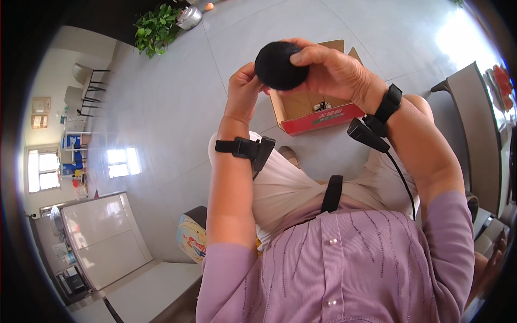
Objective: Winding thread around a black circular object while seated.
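Note:
A round black disc with a soft, matte face is held up in front of me, above the floor. My right hand grips it from the right, thumb pressed on its face and the other fingers behind it. At its lower left edge, my left hand is closed, fingertips pinched against the rim. Beneath my hands an open cardboard box with a red front side stands on the floor. Inside it lies a small black-and-white thing, too small to name.
A black strap with a small dark device sits on my right wrist, its cable running down; my left wrist has a similar device. A potted plant and metal kettle stand far left. A grey-sided table is at right.

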Motion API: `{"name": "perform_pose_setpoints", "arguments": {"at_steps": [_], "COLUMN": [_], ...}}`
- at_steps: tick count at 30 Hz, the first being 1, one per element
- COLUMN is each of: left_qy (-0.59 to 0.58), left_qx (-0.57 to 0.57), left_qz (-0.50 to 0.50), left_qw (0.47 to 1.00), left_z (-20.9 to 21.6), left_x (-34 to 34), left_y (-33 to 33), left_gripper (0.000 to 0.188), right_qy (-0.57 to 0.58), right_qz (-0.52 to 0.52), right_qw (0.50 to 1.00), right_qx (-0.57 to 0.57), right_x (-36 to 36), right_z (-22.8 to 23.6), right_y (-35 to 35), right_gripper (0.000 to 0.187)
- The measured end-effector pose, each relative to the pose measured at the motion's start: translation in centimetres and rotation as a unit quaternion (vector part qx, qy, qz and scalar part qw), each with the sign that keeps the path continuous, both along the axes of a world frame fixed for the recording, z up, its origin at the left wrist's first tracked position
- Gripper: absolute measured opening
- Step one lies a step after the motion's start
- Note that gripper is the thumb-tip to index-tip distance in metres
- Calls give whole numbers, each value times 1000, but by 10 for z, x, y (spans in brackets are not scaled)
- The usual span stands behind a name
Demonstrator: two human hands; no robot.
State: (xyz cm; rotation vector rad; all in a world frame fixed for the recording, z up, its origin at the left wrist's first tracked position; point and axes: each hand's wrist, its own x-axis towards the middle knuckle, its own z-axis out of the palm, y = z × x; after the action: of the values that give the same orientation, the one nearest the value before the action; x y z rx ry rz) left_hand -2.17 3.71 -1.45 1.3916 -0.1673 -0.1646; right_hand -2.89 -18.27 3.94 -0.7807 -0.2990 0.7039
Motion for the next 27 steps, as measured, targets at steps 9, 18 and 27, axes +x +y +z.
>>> {"name": "perform_pose_setpoints", "arguments": {"at_steps": [9, 18, 27], "left_qy": [-4, 7, -33], "left_qx": [78, 116, 88], "left_qz": [-48, -44, -81], "left_qw": [996, 992, 992], "left_z": [8, 12, 25], "left_x": [-5, -11, -16], "left_y": [-8, -6, -18], "left_gripper": [8, 10, 11], "right_qy": [13, 13, -127], "right_qz": [-174, -191, -264], "right_qw": [984, 979, 922], "right_qx": [-44, -70, -252], "right_x": [11, 15, 17], "right_z": [-5, -7, -12], "right_y": [-4, -4, -2], "right_gripper": [41, 72, 76]}}
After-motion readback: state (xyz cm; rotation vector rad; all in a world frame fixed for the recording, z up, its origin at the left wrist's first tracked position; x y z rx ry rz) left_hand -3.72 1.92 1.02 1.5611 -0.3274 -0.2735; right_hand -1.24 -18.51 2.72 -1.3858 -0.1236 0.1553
